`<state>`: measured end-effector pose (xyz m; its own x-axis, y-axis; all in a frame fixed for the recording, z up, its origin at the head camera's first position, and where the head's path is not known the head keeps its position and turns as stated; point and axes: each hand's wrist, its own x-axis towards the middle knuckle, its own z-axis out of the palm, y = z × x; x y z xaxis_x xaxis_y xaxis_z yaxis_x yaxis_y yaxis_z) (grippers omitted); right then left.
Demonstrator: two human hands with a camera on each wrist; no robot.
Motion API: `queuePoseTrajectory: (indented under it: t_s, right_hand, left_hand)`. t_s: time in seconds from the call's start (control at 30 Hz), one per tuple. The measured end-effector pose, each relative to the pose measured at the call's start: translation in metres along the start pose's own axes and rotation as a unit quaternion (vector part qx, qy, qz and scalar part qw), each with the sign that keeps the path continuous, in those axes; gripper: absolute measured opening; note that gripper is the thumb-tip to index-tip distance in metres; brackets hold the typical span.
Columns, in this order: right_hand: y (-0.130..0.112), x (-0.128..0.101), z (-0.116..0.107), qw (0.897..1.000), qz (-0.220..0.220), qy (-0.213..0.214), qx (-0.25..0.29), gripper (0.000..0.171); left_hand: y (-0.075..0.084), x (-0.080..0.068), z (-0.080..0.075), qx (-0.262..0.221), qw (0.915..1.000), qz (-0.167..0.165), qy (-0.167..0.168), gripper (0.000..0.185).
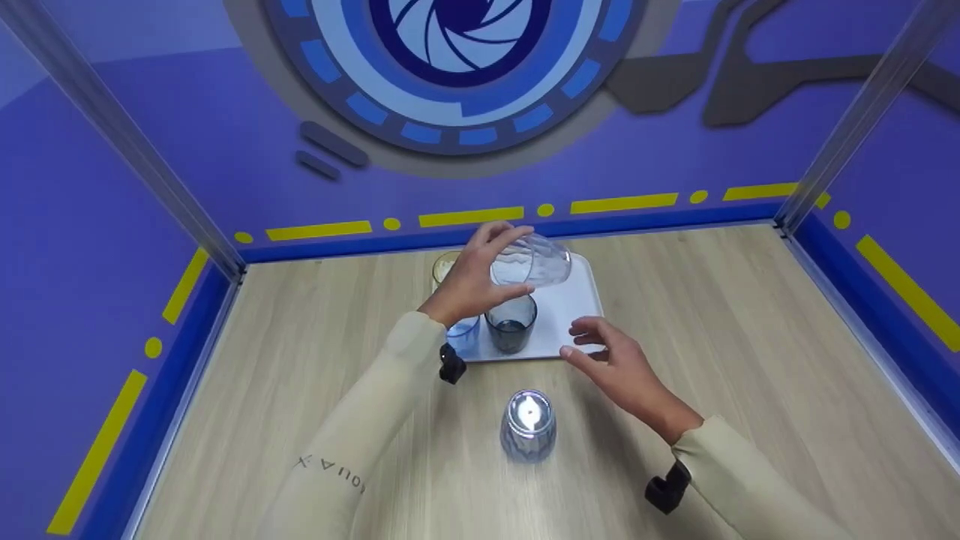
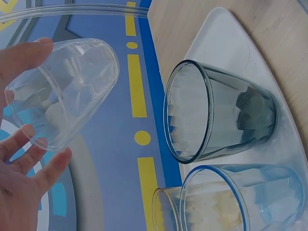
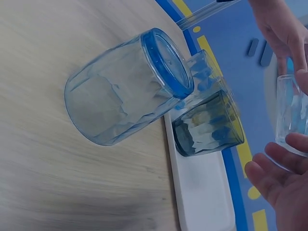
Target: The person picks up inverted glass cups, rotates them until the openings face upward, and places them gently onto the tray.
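Observation:
My left hand [image 1: 474, 276] grips a clear drinking glass [image 2: 79, 86] by its rim end, thumb on one side and fingers on the other. Tipped on its side, this glass is held above the white tray [image 1: 568, 306]. On the tray, upright, are a dark grey glass [image 2: 226, 113], a blue glass [image 2: 262, 192] and a yellowish glass [image 1: 442, 264], partly hidden by my left hand. My right hand [image 1: 619, 369], fingers loosely bent, holds nothing beside the tray's near right corner. Nearer me, another clear glass [image 3: 125, 89] stands upside down on the table.
The wooden table [image 1: 337, 375] meets a blue and purple back wall [image 1: 360, 202] just behind the tray. Side panels with metal corner posts [image 1: 862, 112] bound it left and right.

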<state>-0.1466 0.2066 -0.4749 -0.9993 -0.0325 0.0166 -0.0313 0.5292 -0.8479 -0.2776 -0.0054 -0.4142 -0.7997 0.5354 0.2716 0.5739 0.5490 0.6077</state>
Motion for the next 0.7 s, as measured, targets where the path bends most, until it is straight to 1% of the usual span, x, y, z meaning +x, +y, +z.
queuePoseTrajectory:
  t_s: [0.1,0.3,0.6,0.7]
  right_hand:
    - [-0.001,-0.001,0.001,1.000,-0.006,-0.006,0.004,0.053]
    - [-0.003,-0.003,0.004,1.000,0.005,-0.025,0.010,0.050]
    - [-0.005,-0.005,0.008,0.999,0.007,-0.046,-0.005,0.054]
    - [-0.005,-0.006,0.011,0.999,0.002,-0.049,-0.008,0.053]
  left_hand:
    - [0.001,0.001,-0.001,0.002,1.0000,-0.005,-0.004,0.074]
    - [0.000,0.004,-0.001,0.010,0.9998,-0.011,-0.010,0.073]
    - [-0.001,0.008,-0.002,0.024,0.9993,-0.022,-0.018,0.074]
    - [-0.002,0.008,-0.002,0.026,0.9993,-0.017,-0.021,0.074]
